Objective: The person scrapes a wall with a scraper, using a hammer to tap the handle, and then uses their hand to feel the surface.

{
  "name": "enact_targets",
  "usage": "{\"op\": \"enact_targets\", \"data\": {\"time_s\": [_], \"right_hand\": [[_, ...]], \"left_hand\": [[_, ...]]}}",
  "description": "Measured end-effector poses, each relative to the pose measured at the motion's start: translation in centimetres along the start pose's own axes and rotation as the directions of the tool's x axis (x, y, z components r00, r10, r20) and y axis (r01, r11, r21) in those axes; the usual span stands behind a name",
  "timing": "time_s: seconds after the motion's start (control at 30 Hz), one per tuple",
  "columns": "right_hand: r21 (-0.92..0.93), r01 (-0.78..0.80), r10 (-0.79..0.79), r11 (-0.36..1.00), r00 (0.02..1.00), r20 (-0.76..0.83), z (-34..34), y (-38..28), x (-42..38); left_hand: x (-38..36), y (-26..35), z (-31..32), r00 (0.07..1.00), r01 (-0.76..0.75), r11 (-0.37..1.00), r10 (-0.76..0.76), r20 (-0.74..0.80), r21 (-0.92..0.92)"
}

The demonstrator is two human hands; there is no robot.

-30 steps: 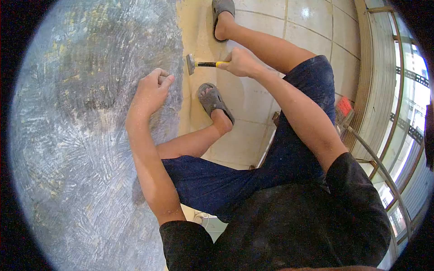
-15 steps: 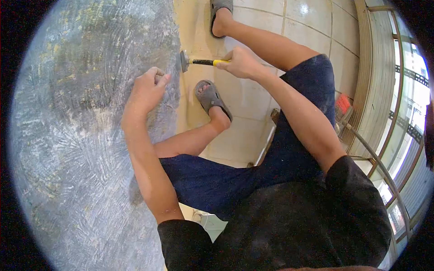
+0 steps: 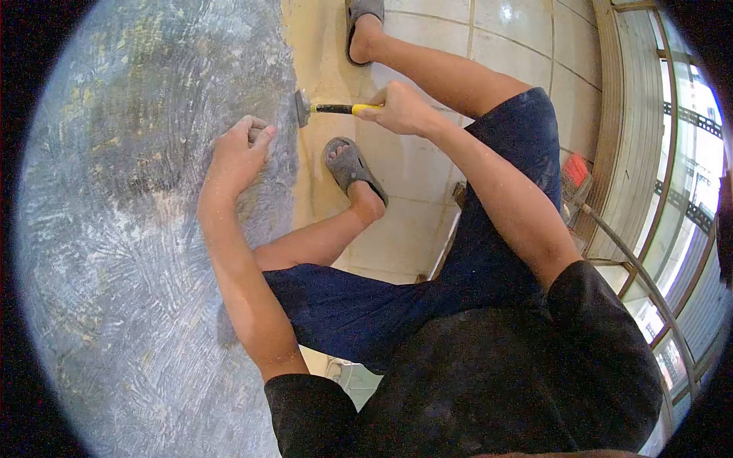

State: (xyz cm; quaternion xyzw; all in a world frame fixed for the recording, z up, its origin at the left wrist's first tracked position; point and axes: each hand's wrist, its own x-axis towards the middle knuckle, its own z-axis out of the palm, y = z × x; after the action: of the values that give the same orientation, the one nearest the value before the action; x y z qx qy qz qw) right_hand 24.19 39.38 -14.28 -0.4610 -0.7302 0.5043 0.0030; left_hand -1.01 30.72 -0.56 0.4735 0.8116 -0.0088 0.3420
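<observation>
My right hand (image 3: 401, 109) is closed around the yellow grip of a scraper (image 3: 332, 109) with a black shaft. The scraper's wide, flat grey head lies at the edge of a grey, streaked surface (image 3: 145, 252), where it meets a yellowish strip. Over that surface, to the left of the scraper, is my left hand (image 3: 243, 153), its fingers curled in and the thumb close to them. Whatever the left fingers may hold is hidden. Whether the scraper's blade touches the surface cannot be told.
My sandalled feet (image 3: 351, 164) stand on pale floor tiles (image 3: 412, 168) beside the yellowish strip (image 3: 313, 175). A red-bristled broom (image 3: 576, 169) leans at the right, near a ribbed panel (image 3: 637, 114) and a window frame. A rod-like thing lies partly hidden behind my shorts.
The scraper and my right hand have shifted slightly left in view. My left hand also appears a little further left. The whole view has moved slightly; both hands keep their shape.
</observation>
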Motion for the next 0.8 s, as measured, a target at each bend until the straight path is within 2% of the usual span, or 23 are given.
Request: {"op": "enact_targets", "data": {"time_s": [0.07,0.17,0.3,0.37,0.43,0.53,0.63,0.73,0.8], "right_hand": [[0.004,-0.002,0.002,1.000,1.000,-0.001,0.7,0.5,0.8],[-0.015,-0.006,0.006,1.000,1.000,-0.002,1.3,1.4,1.7],[0.000,0.012,-0.012,1.000,1.000,-0.008,0.3,-0.1,-0.2],[-0.029,0.017,-0.018,0.999,1.000,-0.019,1.9,0.7,1.5],[-0.056,0.021,-0.023,0.998,0.999,-0.049,2.0,1.0,1.8],[-0.045,0.015,-0.015,0.999,1.000,-0.016,1.1,0.6,1.2],[-0.009,0.075,-0.075,0.997,0.997,-0.009,1.1,0.4,0.5],[-0.046,-0.010,0.010,0.999,1.000,0.001,2.0,0.8,1.7],[-0.056,0.060,-0.062,0.997,0.997,-0.042,1.9,0.7,1.6]], "left_hand": [[0.0,-0.7,0.5,0.998,-0.059,0.992,0.062,-0.023,0.110],[0.0,-0.3,0.2,0.999,-0.036,0.999,0.036,-0.028,0.012],[0.4,-0.5,0.2,1.000,0.001,1.000,-0.001,0.001,0.009],[0.3,-1.1,0.6,0.999,-0.052,0.996,0.053,-0.010,0.079],[0.2,-0.6,0.5,0.999,-0.037,0.997,0.038,-0.013,0.063],[-0.1,0.1,0.2,1.000,-0.022,0.997,0.023,-0.019,0.068],[0.0,-0.2,0.1,0.999,-0.026,0.996,0.028,-0.021,0.085],[0.1,-0.4,0.4,0.999,-0.036,0.997,0.037,-0.017,0.064],[0.1,-0.2,0.2,0.999,-0.034,0.999,0.034,-0.020,0.036]]}}
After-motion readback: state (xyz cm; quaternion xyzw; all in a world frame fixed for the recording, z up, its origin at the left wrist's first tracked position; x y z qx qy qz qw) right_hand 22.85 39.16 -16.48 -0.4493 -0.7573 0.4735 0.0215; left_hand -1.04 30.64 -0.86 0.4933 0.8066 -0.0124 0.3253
